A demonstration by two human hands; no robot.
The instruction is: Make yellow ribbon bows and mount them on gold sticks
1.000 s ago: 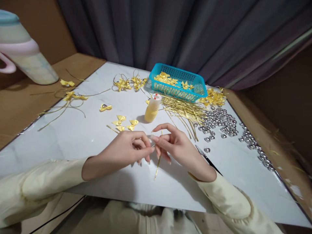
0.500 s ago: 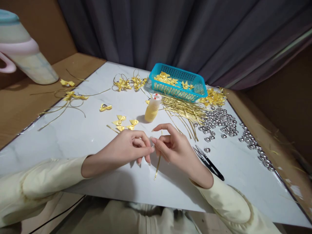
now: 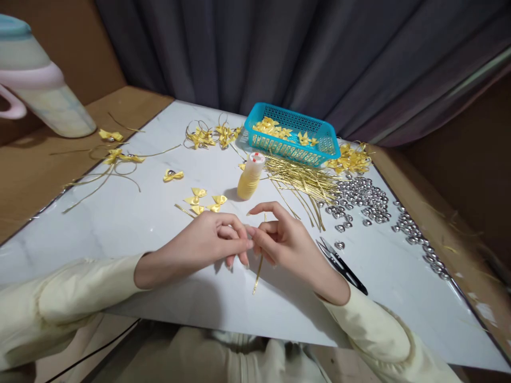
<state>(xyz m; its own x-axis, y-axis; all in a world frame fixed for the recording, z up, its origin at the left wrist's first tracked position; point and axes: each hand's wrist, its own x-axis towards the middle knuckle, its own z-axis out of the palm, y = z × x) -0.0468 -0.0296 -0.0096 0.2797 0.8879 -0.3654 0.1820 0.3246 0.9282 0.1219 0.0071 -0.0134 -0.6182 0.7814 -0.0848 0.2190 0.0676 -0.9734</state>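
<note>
My left hand (image 3: 211, 239) and my right hand (image 3: 287, 239) meet over the white table, thumbs and index fingers pinched close together. Whatever lies between the fingertips is too small to make out. A gold strip (image 3: 257, 276) passes beneath the fingers of my right hand and sticks out toward the table's front edge. Several yellow bows (image 3: 195, 197) lie just beyond my left hand. Past the fingertips stands a bottle (image 3: 249, 178) with yellow contents. Black scissors (image 3: 344, 266) rest beside my right wrist.
A blue basket (image 3: 293, 151) holds yellow bows. Gold strips (image 3: 303, 178) are heaped before it, with silver hearts (image 3: 367, 199) to the right. Bows with cords (image 3: 115, 157) lie at the left, near a large tumbler (image 3: 59, 101). A dark curtain (image 3: 239, 53) hangs behind.
The fingertips of both hands have come slightly closer together, and the small gap between them has narrowed. Nothing else has visibly moved.
</note>
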